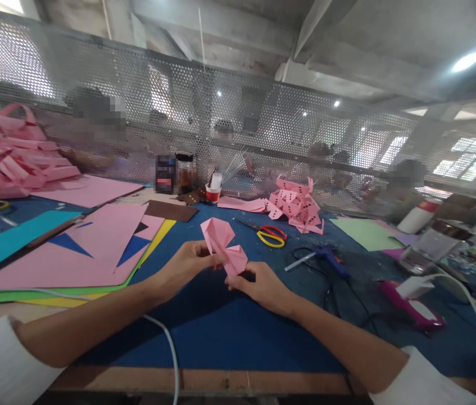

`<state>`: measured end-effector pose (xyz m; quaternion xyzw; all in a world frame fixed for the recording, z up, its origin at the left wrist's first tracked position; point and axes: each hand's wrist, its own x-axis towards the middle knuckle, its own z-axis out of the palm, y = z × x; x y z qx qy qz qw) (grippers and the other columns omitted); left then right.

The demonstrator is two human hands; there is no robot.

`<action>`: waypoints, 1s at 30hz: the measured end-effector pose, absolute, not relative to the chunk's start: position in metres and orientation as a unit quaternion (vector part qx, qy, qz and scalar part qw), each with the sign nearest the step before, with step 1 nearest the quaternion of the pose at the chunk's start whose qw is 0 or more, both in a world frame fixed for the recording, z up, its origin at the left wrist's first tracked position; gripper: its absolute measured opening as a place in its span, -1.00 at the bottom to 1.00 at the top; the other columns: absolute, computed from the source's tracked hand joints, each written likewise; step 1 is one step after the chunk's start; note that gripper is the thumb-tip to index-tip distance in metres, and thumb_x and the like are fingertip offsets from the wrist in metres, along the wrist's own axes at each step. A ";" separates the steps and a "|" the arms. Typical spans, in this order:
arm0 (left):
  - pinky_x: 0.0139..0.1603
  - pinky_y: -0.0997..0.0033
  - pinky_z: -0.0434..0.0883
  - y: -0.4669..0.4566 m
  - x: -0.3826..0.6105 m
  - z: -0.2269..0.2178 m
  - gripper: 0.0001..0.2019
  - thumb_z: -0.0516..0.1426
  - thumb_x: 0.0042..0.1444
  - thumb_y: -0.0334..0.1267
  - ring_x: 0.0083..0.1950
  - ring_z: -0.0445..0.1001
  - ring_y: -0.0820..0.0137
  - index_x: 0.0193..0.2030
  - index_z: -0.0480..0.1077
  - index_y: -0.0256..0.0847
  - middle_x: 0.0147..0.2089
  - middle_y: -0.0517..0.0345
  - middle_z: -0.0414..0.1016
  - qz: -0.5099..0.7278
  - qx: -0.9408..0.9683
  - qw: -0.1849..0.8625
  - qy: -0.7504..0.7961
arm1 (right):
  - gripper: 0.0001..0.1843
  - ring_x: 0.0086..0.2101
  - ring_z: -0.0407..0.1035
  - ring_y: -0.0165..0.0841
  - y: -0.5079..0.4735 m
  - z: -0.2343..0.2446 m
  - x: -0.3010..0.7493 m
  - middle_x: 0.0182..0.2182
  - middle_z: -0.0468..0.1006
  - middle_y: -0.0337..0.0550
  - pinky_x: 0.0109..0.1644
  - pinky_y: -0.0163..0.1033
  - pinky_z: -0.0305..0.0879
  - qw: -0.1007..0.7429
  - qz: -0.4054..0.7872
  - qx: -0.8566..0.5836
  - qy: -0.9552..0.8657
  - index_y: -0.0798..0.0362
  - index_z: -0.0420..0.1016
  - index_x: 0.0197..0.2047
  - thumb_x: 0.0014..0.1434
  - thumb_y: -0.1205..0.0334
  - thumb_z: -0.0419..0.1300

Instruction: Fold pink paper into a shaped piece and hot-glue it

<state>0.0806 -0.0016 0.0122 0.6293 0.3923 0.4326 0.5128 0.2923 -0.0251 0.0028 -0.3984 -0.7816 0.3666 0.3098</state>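
A folded pink paper bow (234, 259) is held up over the blue table mat, tilted, with one loop at upper left and one at lower right. My left hand (195, 259) pinches it near its middle, thumb in front. At its lower right edge my right hand (257, 284) grips the paper between thumb and fingers. Behind the bow lie scissors (272, 236) with red and yellow handles. Some fingertips of both hands are hidden behind the paper.
Pink sheets (90, 247) over coloured paper lie left, near a pink strip pile (27, 157). Dotted pink pieces (297, 205) are heaped behind. Right are a blue glue gun (332, 261), a magenta power strip (412, 306) and a clear jar (429, 247). A perforated metal screen (254, 112) stands behind.
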 end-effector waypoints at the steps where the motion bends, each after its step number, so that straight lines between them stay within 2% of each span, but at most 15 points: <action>1: -0.29 0.43 0.32 -0.001 0.080 0.012 -0.73 0.34 0.01 -0.07 -0.37 0.38 0.41 -0.42 0.54 -0.27 -0.45 0.17 0.48 0.432 0.629 0.514 0.391 | -0.70 -0.29 0.55 -0.28 -0.025 0.003 0.292 -0.33 0.69 -0.12 -0.19 -0.31 0.33 0.311 0.370 -0.399 -0.779 0.13 0.65 -0.26 0.27 0.07 0.22; 7: -0.27 0.42 0.33 -0.002 0.081 0.011 -0.72 0.33 0.01 -0.06 -0.37 0.36 0.41 -0.43 0.52 -0.27 -0.45 0.17 0.47 0.437 0.619 0.527 0.385 | -0.68 -0.33 0.51 -0.30 -0.023 0.005 0.293 -0.38 0.68 -0.12 -0.21 -0.31 0.32 0.308 0.363 -0.416 -0.775 0.14 0.64 -0.34 0.26 0.06 0.23; 12: -0.24 0.43 0.33 -0.003 0.081 0.015 -0.71 0.28 0.10 -0.05 -0.34 0.35 0.41 -0.42 0.51 -0.27 -0.41 0.15 0.46 0.451 0.612 0.533 0.372 | -0.68 -0.35 0.51 -0.31 -0.021 0.003 0.294 -0.37 0.68 -0.11 -0.26 -0.31 0.31 0.321 0.375 -0.415 -0.764 0.15 0.63 -0.28 0.26 0.04 0.23; 18: -0.23 0.45 0.35 -0.001 0.079 0.014 -0.73 0.29 0.09 -0.06 -0.34 0.35 0.43 -0.39 0.52 -0.25 -0.40 0.16 0.46 0.462 0.595 0.545 0.368 | -0.62 -0.29 0.55 -0.27 -0.023 0.002 0.293 -0.32 0.69 -0.06 -0.20 -0.29 0.36 0.309 0.397 -0.403 -0.764 0.16 0.64 -0.23 0.27 -0.02 0.21; 25: -0.25 0.44 0.33 0.000 0.079 0.011 -0.72 0.31 0.10 -0.06 -0.35 0.36 0.43 -0.41 0.52 -0.27 -0.41 0.16 0.46 0.468 0.592 0.554 0.351 | -0.59 -0.34 0.53 -0.30 -0.022 0.003 0.294 -0.37 0.67 -0.09 -0.25 -0.30 0.34 0.315 0.376 -0.416 -0.765 0.13 0.66 -0.24 0.29 -0.05 0.17; 30: -0.17 0.39 0.38 0.001 0.077 0.013 -0.71 0.28 0.13 -0.04 -0.29 0.41 0.37 -0.34 0.54 -0.28 -0.37 0.10 0.49 0.473 0.587 0.546 0.366 | -0.62 -0.35 0.52 -0.32 -0.022 0.004 0.294 -0.40 0.67 -0.12 -0.27 -0.32 0.33 0.311 0.368 -0.421 -0.769 0.11 0.66 -0.27 0.29 -0.02 0.17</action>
